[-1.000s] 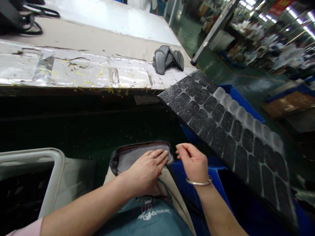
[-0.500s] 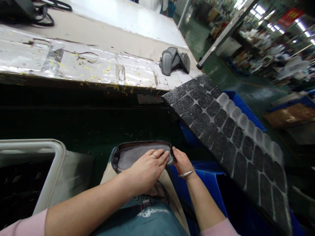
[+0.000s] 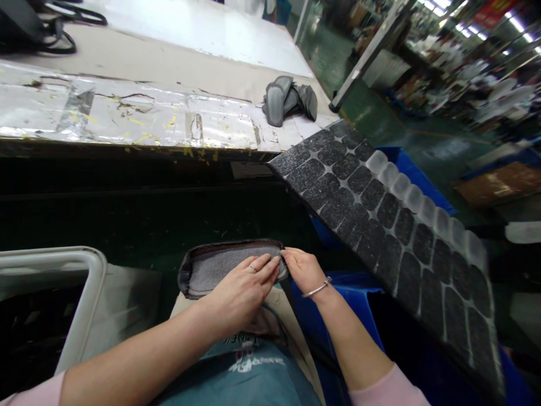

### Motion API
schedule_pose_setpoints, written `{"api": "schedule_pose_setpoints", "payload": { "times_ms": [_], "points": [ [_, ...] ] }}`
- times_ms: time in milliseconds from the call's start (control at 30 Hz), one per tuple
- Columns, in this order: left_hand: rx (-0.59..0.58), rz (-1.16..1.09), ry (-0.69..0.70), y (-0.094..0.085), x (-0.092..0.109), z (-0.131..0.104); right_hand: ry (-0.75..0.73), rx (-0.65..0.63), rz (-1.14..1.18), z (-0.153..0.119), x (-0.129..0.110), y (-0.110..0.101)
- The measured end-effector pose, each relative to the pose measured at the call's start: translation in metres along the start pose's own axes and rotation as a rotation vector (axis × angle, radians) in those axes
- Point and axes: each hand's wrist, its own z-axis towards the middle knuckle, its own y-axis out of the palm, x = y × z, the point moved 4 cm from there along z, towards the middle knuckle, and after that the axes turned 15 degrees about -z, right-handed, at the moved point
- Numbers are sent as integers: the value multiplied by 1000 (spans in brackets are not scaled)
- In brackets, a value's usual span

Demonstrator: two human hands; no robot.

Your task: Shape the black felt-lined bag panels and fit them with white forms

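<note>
On my lap lies a long, shallow dark case [image 3: 183, 276] with a raised rim and a grey, felt-like lining [image 3: 220, 268]. My left hand [image 3: 240, 287], with a ring on one finger, rests flat on the lining, fingers stretched toward the right end. At that right end, my right hand [image 3: 304, 270] pinches the rim between thumb and fingers; a bangle sits on its wrist. The two hands' fingertips are close together there. A teal apron [image 3: 253, 366] with white print lies beneath the hands.
A worktable [image 3: 169, 62] with a taped, worn edge runs ahead. Grey padded pieces [image 3: 283, 101] lie near its right corner. A dark board [image 3: 380, 225] with rounded cells slants on the right, over blue bins [image 3: 355, 304]. A pale crate [image 3: 97, 270] stands left.
The case and both hands sit slightly farther left in the view, and the surroundings have shifted left too. My right hand still grips the rim; the left still rests on the lining.
</note>
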Motion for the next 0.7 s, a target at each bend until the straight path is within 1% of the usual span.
{"api": "schedule_pose_setpoints", "payload": {
  "times_ms": [133,267,333,467,533,600,700],
  "points": [
    [30,40,0,4,-3,1,-15,-197,255,-1,17,5],
    [31,38,9,5,-2,2,115,-388,677,2,28,9],
    [24,21,-1,4,-1,1,163,-415,725,6,29,7],
    [8,-5,-22,3,0,0,175,-421,650,14,25,-1],
    [1,-11,-26,3,1,0,148,-402,539,16,20,-6],
    [-8,-19,-27,3,0,1,65,-319,307,16,12,-11],
    [-19,-42,-38,4,0,2,-118,-99,-164,13,-4,-21]
  ]
}}
